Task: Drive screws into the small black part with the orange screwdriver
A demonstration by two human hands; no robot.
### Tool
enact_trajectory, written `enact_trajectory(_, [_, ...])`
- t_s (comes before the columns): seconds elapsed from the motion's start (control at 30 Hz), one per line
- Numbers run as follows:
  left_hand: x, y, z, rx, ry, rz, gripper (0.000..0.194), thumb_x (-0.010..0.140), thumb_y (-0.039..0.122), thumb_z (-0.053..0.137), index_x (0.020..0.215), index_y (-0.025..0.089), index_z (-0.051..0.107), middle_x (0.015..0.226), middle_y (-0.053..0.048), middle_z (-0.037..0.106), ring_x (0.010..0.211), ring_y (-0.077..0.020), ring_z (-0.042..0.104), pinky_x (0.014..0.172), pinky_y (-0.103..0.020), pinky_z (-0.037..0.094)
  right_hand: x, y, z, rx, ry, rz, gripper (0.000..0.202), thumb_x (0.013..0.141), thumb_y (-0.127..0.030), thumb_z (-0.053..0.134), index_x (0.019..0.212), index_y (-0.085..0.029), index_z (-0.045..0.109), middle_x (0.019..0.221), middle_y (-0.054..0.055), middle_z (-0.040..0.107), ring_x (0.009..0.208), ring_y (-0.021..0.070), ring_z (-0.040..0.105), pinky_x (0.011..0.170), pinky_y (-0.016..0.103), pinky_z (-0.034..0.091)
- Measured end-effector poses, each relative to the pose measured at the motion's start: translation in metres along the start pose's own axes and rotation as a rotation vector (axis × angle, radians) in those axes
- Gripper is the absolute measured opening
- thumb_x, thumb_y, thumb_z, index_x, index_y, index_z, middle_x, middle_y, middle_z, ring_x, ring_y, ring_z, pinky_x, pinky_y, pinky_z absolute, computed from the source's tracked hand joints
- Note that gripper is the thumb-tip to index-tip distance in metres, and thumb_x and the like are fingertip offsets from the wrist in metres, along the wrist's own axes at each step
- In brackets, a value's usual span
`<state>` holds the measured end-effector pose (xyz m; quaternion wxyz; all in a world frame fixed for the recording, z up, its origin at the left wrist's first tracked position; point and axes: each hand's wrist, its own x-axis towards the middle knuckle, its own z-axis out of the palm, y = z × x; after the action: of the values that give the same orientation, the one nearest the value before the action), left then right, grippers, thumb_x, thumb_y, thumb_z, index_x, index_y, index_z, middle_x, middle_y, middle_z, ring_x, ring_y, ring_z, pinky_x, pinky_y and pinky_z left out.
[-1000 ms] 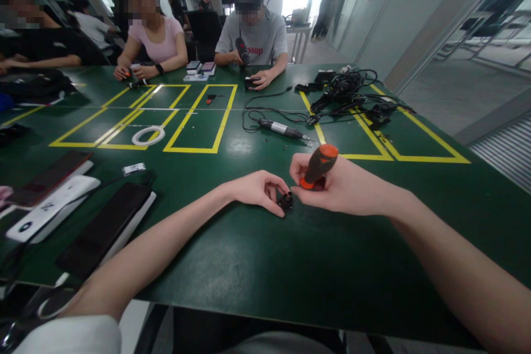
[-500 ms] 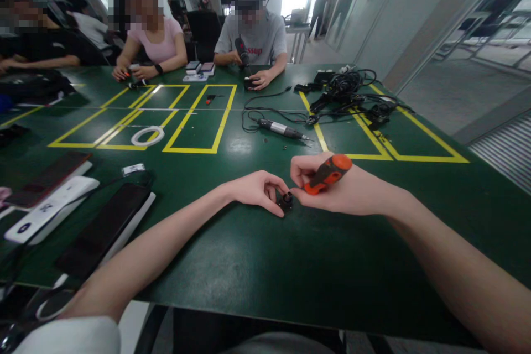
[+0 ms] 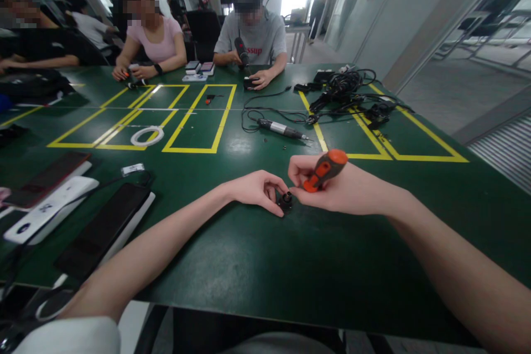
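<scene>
My left hand (image 3: 259, 191) rests on the green table (image 3: 232, 254), its thumb and fingers pinching a small black part (image 3: 285, 203) with a short round stub on top. Just right of it, my right hand (image 3: 332, 182) is closed around a screwdriver (image 3: 326, 170) with an orange and grey handle. The handle leans up to the right, and its lower end points toward the black part. The fingers hide the screwdriver's shaft and tip, so I cannot tell whether it touches the part.
Ahead lies a corded pen-shaped electric tool (image 3: 284, 130), left of a heap of black cables (image 3: 346, 91). A white ring (image 3: 147, 135) sits among yellow tape lines. Phones (image 3: 103, 232) and a white power strip (image 3: 52, 207) are at left. Across the table, a person (image 3: 251, 38) holds a power screwdriver.
The screwdriver handle has tipped slightly left and turned a little in my right hand, whose fingers moved slightly left. My left hand and the black part stay in place.
</scene>
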<state>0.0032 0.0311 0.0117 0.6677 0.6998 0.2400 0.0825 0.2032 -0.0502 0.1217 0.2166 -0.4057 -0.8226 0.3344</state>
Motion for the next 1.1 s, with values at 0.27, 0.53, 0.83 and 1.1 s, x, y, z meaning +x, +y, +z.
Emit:
enact_trajectory(0.27, [-0.0005,0.0002,-0.0006,0.01,-0.009,-0.001,0.047,0.056,0.026,0.099,0.095,0.015,0.073,0.07,0.004,0.073,0.06,-0.0083,0.065,0.061,-0.019,0.05,-0.0003,-0.0009,-0.0028,0.009,-0.027,0.04,0.009,0.079,-0.021,0.064,0.082,-0.02,0.056,0.071,-0.003,0.056,0.06,0.0118,0.049,0.056,0.024,0.041])
enact_trajectory(0.53, [-0.0005,0.0001,-0.0004,0.001,-0.011,0.0,0.048,0.057,0.024,0.098,0.097,0.015,0.073,0.072,0.004,0.074,0.061,-0.0088,0.066,0.062,-0.02,0.051,0.0007,-0.0045,-0.0015,-0.042,0.012,-0.004,0.01,0.08,-0.022,0.062,0.075,-0.021,0.053,0.066,-0.004,0.051,0.059,0.0115,0.046,0.056,0.025,0.036])
enact_trajectory(0.83, [-0.0008,0.0012,0.0001,0.011,0.0,-0.011,0.046,0.056,0.024,0.098,0.093,0.015,0.074,0.074,0.004,0.075,0.06,-0.0084,0.065,0.062,-0.02,0.05,-0.0007,-0.0008,-0.0018,0.022,-0.035,0.027,0.011,0.077,-0.021,0.064,0.077,-0.021,0.053,0.068,-0.005,0.051,0.06,0.0113,0.045,0.055,0.024,0.037])
enact_trajectory(1.1, [-0.0011,0.0022,0.0006,-0.007,-0.001,-0.005,0.048,0.055,0.027,0.1,0.093,0.014,0.073,0.071,0.004,0.074,0.058,-0.0072,0.065,0.059,-0.018,0.049,-0.0014,-0.0027,-0.0029,0.025,-0.014,0.039,0.011,0.078,-0.021,0.062,0.075,-0.021,0.052,0.065,-0.005,0.049,0.058,0.0109,0.044,0.054,0.024,0.036])
